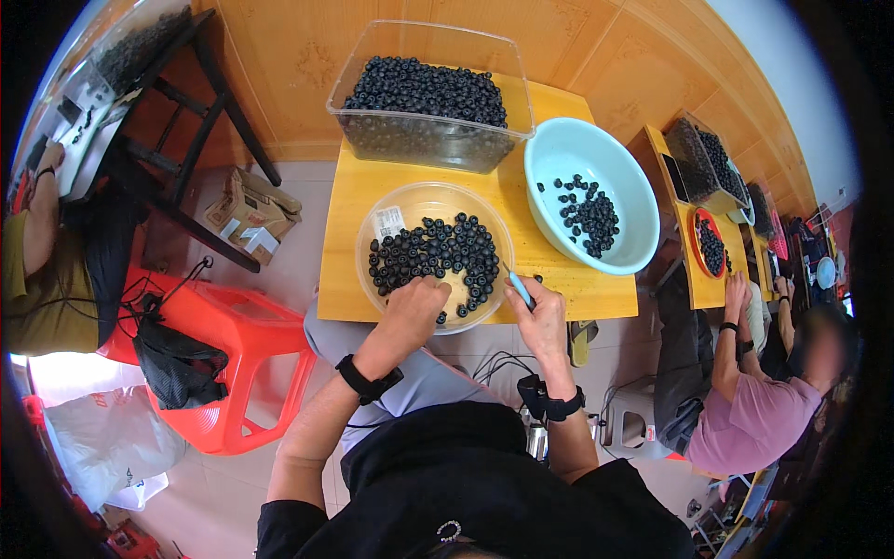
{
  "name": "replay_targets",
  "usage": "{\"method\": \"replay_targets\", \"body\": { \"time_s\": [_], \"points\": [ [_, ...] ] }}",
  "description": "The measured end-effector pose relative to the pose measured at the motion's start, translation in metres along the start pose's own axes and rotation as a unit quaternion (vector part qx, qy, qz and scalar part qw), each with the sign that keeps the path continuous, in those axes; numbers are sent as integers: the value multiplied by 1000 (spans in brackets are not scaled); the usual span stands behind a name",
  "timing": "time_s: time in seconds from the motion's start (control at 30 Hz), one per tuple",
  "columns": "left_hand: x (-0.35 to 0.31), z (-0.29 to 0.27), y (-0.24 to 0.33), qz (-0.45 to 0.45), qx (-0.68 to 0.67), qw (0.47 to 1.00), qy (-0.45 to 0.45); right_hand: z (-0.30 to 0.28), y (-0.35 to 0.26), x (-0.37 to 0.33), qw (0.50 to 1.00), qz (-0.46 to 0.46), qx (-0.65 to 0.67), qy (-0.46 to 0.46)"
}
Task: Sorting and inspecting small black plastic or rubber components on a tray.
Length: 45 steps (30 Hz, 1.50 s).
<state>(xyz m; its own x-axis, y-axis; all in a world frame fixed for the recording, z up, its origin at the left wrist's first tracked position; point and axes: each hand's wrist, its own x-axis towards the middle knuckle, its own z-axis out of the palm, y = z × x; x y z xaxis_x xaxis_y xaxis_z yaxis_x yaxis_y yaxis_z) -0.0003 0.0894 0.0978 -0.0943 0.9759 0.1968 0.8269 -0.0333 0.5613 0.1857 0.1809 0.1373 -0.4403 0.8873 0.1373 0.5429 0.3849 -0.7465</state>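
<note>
1. Dark round berries [438, 252] lie heaped in a shallow clear bowl [410, 200] at the near edge of a small yellow table [354, 242], filling mostly the bowl's far half and its rim from 9 to 4 o'clock; the near part shows bare plastic.
2. Left hand [416, 303] reaches into the bowl at about 6 o'clock, palm down, fingers curled down among the berries; whether it grips any cannot be told.
3. Right hand [538, 312] rests at the table's near edge, just beside the bowl at its 4 o'clock, closed around a thin light-blue tool [520, 287] whose tip points toward the bowl's rim.
4. Both wrists carry black bands.
5. At 12 o'clock from the bowl stands a clear rectangular tub [428, 135], full of the same dark berries.
6. At 2 o'clock sits a pale blue basin [615, 177] with a small scatter of berries inside.
7. A red plastic stool [242, 345] stands on the floor at 8 o'clock from the bowl, a black bag lying on it.
8. Far off at 3 o'clock, another person in a pink shirt [759, 419] sits at a second yellow table.
</note>
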Motion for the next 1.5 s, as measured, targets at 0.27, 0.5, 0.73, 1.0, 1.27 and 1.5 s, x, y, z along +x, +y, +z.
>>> {"method": "replay_targets", "body": {
  "time_s": [0.27,0.5,0.73,1.0,1.27,1.5],
  "points": [
    [3,-25,-4,-119,-316,941,-17,0,-15,-3,1000,7,12,-21],
    [-10,-29,2,-232,-779,582,17,9,-32,-11,990,-65,90,-91],
    [-18,-21,3,-218,-825,521,10,11,-49,-15,978,-178,42,-100],
    [-20,-21,9,-208,-849,485,1,11,-51,-16,978,-189,12,-93],
    [-21,-20,12,-213,-859,465,1,10,-49,-13,977,-187,21,-97],
    [-23,-34,21,-132,-876,461,-54,6,-11,6,993,-101,-53,-21]
  ]
}}
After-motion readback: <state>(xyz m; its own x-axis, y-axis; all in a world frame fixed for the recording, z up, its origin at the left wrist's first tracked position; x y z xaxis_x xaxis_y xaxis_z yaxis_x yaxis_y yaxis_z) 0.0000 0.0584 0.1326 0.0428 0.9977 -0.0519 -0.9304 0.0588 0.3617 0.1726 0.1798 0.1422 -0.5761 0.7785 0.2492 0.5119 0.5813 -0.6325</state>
